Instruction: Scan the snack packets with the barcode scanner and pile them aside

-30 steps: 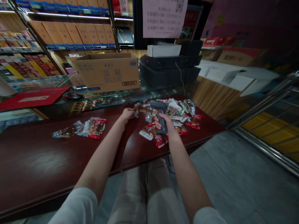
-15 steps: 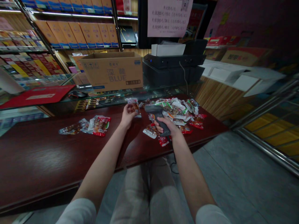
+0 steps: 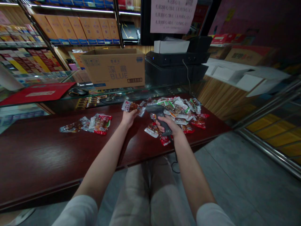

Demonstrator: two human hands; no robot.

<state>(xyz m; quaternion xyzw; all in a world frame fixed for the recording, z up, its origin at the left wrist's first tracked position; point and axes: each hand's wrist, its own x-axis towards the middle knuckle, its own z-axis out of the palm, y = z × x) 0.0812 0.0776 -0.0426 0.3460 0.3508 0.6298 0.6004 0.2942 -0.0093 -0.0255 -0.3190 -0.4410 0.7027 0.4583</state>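
Note:
Between the fingers of my left hand [image 3: 129, 117] is a clear vacuum-sealed snack packet [image 3: 133, 107] with brown food inside, held sideways above the table. My right hand [image 3: 169, 125] is wrapped round the grip of a dark barcode scanner [image 3: 166, 126], whose head points left toward that packet. Behind and right of the scanner lies a heap of snack packets [image 3: 181, 108], white, green and clear. Some red packets [image 3: 199, 121] lie at its edge, and the scanner partly hides others. Further left on the table rest a clear packet [image 3: 74, 126] and a red one [image 3: 102, 124].
A glass counter [image 3: 113, 91] runs behind the dark red table [image 3: 47, 157]. On it stand a cardboard box [image 3: 115, 70], a mouse [image 3: 78, 92], a red folder [image 3: 39, 93] and black equipment [image 3: 176, 59]. The scanner's cable [image 3: 175, 157] hangs over the table's front edge.
My left hand has turned the packet from roughly upright to lying sideways, so more of it shows. My right hand keeps the scanner in nearly the same place. The view has tipped slightly.

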